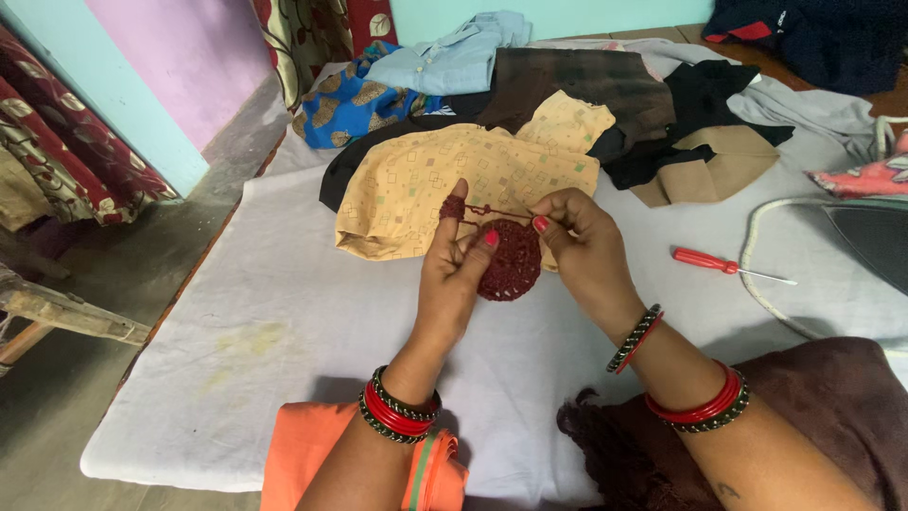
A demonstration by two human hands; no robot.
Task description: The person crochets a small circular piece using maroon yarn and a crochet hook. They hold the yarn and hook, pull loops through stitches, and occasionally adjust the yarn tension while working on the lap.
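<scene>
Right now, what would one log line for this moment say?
left hand: holds crochet round, yarn over finger | right hand: pinches yarn, tool hidden | nearby: yellow cloth, screwdriver, iron

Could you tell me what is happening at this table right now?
A person is crocheting. The left hand holds a round maroon crochet piece, with the yarn wound around its index finger. The right hand pinches the upper edge of the piece. Both are above a white cloth-covered table. A yellow patterned garment lies behind the hands, and a red-handled screwdriver lies to the right.
</scene>
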